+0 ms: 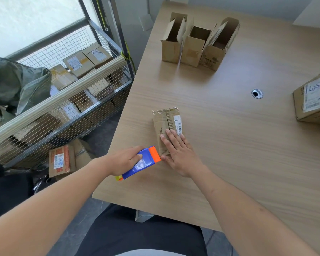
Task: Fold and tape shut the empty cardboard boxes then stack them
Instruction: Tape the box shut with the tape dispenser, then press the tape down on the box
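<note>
From the head view, the small box (166,129) being closed lies flat on the desk (229,145) near its front left corner, its flaps folded in so that they meet along a ragged middle seam. The right hand (179,156) lies on the near end of it with fingers (169,140) straight and slightly spread, pressing the flaps down. The left hand (126,159) grips the blue and orange tape dispenser (142,162), fingers curled round its body, the orange end touching or just beside the near edge of the box.

The likeliest trouble, as I judge it, is the flaps springing apart at the far end, where nothing holds them, so the tape could bridge a gap or wrinkle. The box is light and could slide away across the smooth desk if the dispenser is pulled harder than the pressing hand resists. The right hand also sits over the seam where the tape would run, so it may get in the way or be caught by the cutter.

Three open boxes (198,43) stand upright side by side at the far side of the desk, not yet folded. A labelled box (312,100) at the right edge is cut off by the frame. Whether any tape is already stuck to the box cannot be made out, and the dispenser's blade and roll are hidden by the hand. A wire cart (63,100) of parcels stands left of the desk.
</note>
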